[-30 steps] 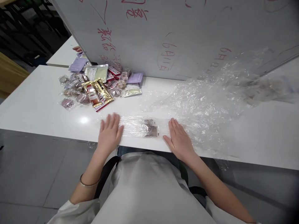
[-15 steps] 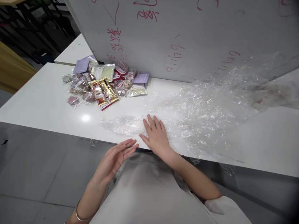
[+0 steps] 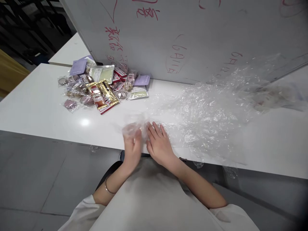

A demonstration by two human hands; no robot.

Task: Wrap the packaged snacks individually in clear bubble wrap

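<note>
Clear plastic bags (image 3: 204,118) lie crumpled in a wide heap on the white table (image 3: 101,138). My left hand (image 3: 132,144), blurred by motion, is closed on the end of one clear plastic bag (image 3: 133,123) and has it bunched up off the tabletop. Right beside it, my right hand (image 3: 158,141) lies flat on the plastic near the table's front edge, its fingers stretched out and nothing gripped. Part of the left fingers is hidden behind the plastic.
Behind and to the left sits a pile of small packets, with gold sachets (image 3: 106,93), a green pouch (image 3: 102,74) and purple packets (image 3: 78,66). A whiteboard (image 3: 149,41) with red writing stands along the back. Plastic hangs over the front edge.
My left hand has moved from the table's edge up onto the plastic and gathered its left end toward my right hand. The right hand stays nearly in place.
</note>
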